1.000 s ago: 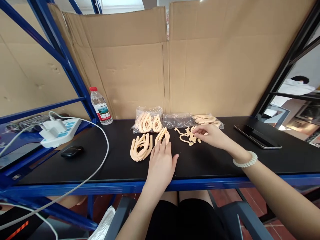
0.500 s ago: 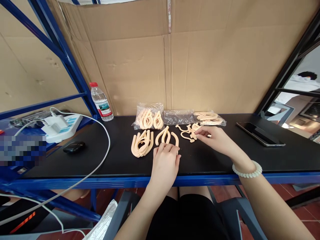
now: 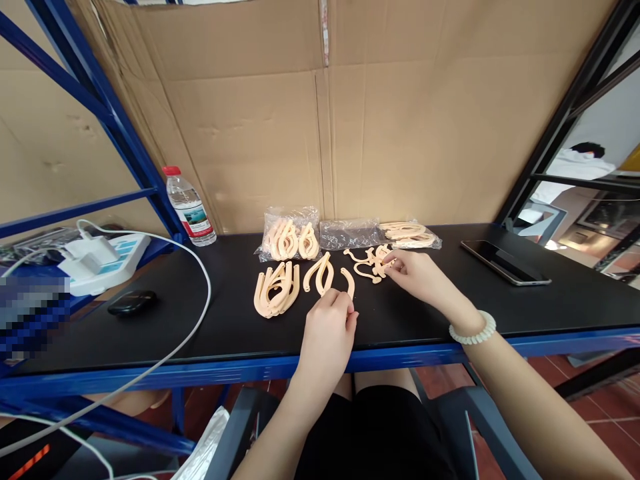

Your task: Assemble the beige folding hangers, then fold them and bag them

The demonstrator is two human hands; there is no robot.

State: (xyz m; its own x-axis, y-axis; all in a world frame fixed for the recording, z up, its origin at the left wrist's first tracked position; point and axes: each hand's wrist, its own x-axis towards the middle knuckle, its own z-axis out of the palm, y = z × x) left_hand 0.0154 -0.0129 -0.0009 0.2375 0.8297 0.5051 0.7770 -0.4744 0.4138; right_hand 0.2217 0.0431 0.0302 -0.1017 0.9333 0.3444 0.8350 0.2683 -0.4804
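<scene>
Left hand (image 3: 327, 327) is curled, knuckles up, at the near end of a single curved beige piece (image 3: 350, 283) on its 1 o'clock side; fingertips hidden, can't tell if gripped. Right hand (image 3: 413, 273), at the left one's 2 o'clock, has thumb and fingers at a tangle of thin, knob-ended beige pieces (image 3: 379, 267) on its 9 o'clock side; can't tell pinching from touching.

Clock from left hand: white power strip (image 3: 129, 252) with plugs, between 9 and 10; black computer mouse (image 3: 133, 303), 9; standing red-capped water bottle (image 3: 190, 207), 10; pile of U-shaped beige pieces (image 3: 287, 290) on black tabletop (image 3: 240, 337), 10; clear bag (image 3: 295, 215) holding bent beige pieces, 11; two loose curved pieces (image 3: 329, 275), about 12; flattened clear plastic (image 3: 350, 235), between 12 and 1.

Clock from right hand: stacked beige pieces (image 3: 409, 233), 12; pale beaded bracelet (image 3: 475, 330) on wrist, 4; dark-screened phone or tablet (image 3: 505, 262), 3.
</scene>
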